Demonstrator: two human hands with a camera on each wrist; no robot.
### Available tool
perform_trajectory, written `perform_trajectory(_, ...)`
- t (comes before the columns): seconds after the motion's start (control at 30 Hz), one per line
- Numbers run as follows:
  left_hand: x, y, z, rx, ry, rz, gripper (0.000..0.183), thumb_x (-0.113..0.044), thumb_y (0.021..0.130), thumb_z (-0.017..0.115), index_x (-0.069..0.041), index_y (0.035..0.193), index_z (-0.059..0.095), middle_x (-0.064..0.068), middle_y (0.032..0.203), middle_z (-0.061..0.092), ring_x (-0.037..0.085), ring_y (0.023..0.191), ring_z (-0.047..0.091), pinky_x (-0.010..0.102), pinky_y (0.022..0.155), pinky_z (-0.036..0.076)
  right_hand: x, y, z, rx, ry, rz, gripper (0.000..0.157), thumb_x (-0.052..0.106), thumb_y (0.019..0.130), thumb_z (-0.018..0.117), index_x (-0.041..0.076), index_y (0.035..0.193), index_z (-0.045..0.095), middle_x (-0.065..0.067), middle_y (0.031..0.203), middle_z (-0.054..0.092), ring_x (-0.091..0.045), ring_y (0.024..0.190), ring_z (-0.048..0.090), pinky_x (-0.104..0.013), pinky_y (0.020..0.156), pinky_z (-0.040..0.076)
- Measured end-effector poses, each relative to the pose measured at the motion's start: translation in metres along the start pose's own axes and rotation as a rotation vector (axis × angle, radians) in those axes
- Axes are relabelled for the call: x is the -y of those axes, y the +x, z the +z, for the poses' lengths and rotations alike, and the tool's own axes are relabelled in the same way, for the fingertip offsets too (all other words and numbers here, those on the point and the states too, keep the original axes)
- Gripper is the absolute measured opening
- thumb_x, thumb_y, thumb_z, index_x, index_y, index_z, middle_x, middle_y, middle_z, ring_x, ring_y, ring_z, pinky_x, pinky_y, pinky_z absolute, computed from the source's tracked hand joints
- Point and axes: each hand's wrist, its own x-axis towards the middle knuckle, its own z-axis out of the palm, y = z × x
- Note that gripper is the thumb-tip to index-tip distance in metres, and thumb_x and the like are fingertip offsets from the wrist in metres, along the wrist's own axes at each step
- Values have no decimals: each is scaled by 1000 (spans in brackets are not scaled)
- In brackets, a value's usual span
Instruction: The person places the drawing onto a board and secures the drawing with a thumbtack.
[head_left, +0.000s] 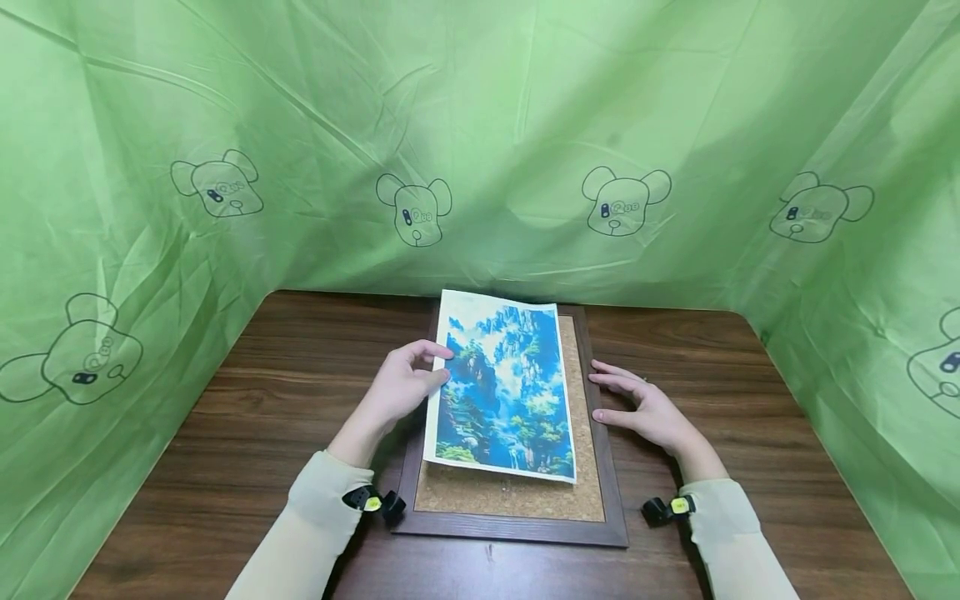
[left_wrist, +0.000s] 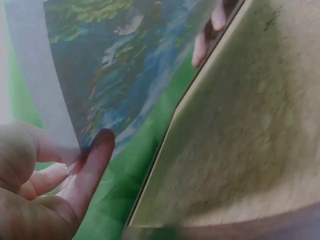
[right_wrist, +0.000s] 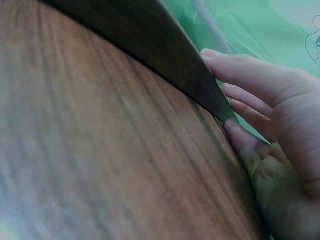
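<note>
A landscape print (head_left: 504, 392) in blue and green, with a white border, is held above a cork-backed frame (head_left: 510, 530) and overlaps most of its cork (left_wrist: 250, 130). My left hand (head_left: 408, 375) pinches the print's left edge between thumb and fingers; in the left wrist view the left hand (left_wrist: 45, 185) has the border between its fingers, and a gap shows between paper and cork. At the frame's right side, the right hand (head_left: 645, 408) rests its fingertips against the dark rim. Seen from the right wrist, the right hand (right_wrist: 280, 125) touches the rim's outer side (right_wrist: 165, 60) with fairly straight fingers.
The frame lies on a dark wood-grain table (head_left: 285, 417). Green fabric (head_left: 495, 125) printed with bear-head outlines hangs behind the table and on both sides. Bare tabletop shows to the left and right of the frame.
</note>
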Motion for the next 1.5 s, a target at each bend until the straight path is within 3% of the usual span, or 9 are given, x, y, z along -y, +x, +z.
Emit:
perform_trajectory(0.13,3,0,11,39,6,0,26,-3,102,74,-8,127,76,12,111,55,17,67,55,33,69,50,-1,0,0,-3,-8,-1,64,32,97,87,20,155,64,3,174,41,-30,163,30,-24,122,26)
perform_trajectory(0.3,7,1,20,51,32,-8,28,-4,103,74,-8,130,74,13,116,59,19,80,66,34,72,54,0,1,0,-4,-8,7,64,32,96,88,20,155,64,2,174,41,-32,162,33,-46,127,28)
perform_trajectory(0.4,8,2,22,72,45,-21,30,-7,104,74,-7,135,71,15,121,62,22,90,69,37,78,59,0,1,-1,-7,-6,12,64,32,96,88,21,154,65,2,174,41,-31,161,35,-51,127,29)
perform_trajectory(0.57,10,3,19,88,61,-50,39,-11,106,74,-6,143,64,16,122,66,24,92,72,43,82,64,1,2,-2,-8,-4,16,64,33,96,88,23,154,64,4,174,41,-30,161,35,-54,126,28)
perform_trajectory(0.8,14,4,10,36,84,-59,48,1,99,75,-3,145,62,16,111,69,23,80,76,43,76,67,1,3,1,-1,2,-12,64,30,96,87,17,155,64,-3,174,42,-38,163,30,-67,125,26)
perform_trajectory(1.07,17,6,11,36,166,-42,43,2,95,79,-1,137,70,11,104,72,20,77,76,39,74,66,1,3,0,0,-1,-7,62,29,97,87,18,154,64,-3,174,42,-37,163,30,-62,126,27)
perform_trajectory(1.5,24,10,12,49,268,-10,39,-2,93,80,-2,131,73,7,100,73,16,78,71,36,76,61,-1,2,1,-7,26,0,62,27,97,87,17,154,65,-3,174,41,-37,160,36,-66,125,25)
